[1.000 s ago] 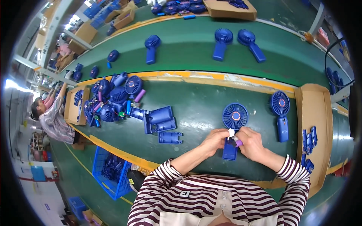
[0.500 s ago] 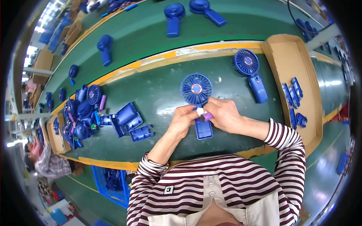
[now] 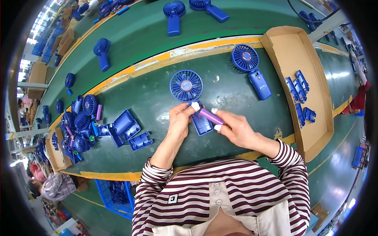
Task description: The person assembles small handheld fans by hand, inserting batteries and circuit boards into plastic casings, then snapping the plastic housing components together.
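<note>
A blue handheld fan [image 3: 186,85] lies on the green worktable, its round grille facing up and its handle opened toward me. My left hand [image 3: 179,122] is closed around the fan's neck, the thumb in a white fingertip cover. Between the white-covered fingertips of my right hand [image 3: 239,130] is the outer end of a purple cylindrical battery [image 3: 210,116]. The battery slants over the handle, its other end close to my left fingertips. Whether that end is attached to the fan is hidden.
Left of me lie blue casing parts [image 3: 125,128] and a heap of fans and batteries [image 3: 80,122]. Another fan [image 3: 246,58] lies at the right, beside a cardboard tray [image 3: 321,98] with blue pieces. Several fans [image 3: 173,19] lie on the green belt beyond. A blue crate [image 3: 104,192] stands below.
My right hand has drawn back from the fan's neck toward the right, and far more of the purple battery shows. My left hand keeps its grip. The whole view has shifted slightly.
</note>
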Demonstrator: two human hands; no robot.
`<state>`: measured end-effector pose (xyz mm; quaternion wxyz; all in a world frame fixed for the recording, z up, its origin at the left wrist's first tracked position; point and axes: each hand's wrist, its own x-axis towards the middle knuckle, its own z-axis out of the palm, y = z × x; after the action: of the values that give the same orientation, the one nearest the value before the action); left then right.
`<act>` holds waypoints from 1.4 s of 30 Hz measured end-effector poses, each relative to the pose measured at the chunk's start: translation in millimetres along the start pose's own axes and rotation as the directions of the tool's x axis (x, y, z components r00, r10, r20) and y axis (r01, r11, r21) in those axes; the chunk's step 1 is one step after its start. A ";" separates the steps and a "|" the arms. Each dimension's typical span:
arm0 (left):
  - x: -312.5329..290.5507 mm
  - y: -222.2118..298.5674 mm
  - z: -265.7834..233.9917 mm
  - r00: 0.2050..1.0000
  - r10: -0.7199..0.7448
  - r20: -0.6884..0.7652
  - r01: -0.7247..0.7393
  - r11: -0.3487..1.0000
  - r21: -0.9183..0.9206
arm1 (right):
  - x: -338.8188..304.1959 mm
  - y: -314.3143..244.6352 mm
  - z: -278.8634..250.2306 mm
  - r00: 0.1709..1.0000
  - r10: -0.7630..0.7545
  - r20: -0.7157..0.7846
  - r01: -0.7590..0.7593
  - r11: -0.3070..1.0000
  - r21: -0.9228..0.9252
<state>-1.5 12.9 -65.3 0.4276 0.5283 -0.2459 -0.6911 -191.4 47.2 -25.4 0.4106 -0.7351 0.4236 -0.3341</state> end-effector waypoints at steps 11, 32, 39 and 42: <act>0.1 4.5 -0.3 0.999 -0.007 0.033 0.006 1.000 0.017 | 11.1 3.9 23.4 0.913 -0.378 0.154 0.404 0.784 -0.472; -4.0 5.9 -0.5 0.999 -0.013 0.038 0.012 0.999 0.030 | 4.3 -13.7 44.3 0.998 0.053 -0.038 -0.065 0.845 -0.531; -10.4 3.4 -2.0 0.998 0.036 0.058 -0.032 0.996 -0.083 | 0.4 -9.8 46.8 0.953 0.289 -0.095 -0.303 0.879 -0.368; -12.9 5.0 1.4 0.996 0.046 0.071 -0.035 0.988 -0.148 | -2.0 -3.0 48.1 0.934 0.335 -0.123 -0.357 0.890 -0.284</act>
<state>-0.2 21.2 -54.1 0.4696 0.4643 -0.2207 -0.7177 -150.8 65.3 -44.2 0.3311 -0.6895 0.6080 -0.2126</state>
